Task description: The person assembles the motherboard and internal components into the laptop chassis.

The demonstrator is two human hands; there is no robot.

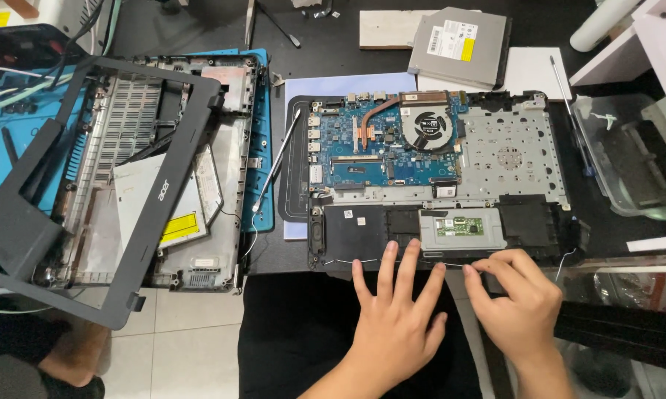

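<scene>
An opened laptop base point(517, 148) lies in front of me, with a blue motherboard point(355, 148), a round fan point(427, 129) and a touchpad board point(460, 227) exposed. A thin white wire point(348, 261) runs along its near edge. My left hand point(396, 318) rests flat with fingers spread, its fingertips on that near edge below the touchpad. Just to the right, my right hand point(514, 303) is curled, thumb and forefinger pinched on the wire at the edge.
A dark screen bezel point(89, 185) leans over a stripped laptop shell point(222, 185) on a blue mat point(263, 148) at left. A metal pry tool point(274, 166) lies between. An optical drive point(458, 44), screwdriver point(569, 103) and clear plastic box point(628, 155) sit behind and right.
</scene>
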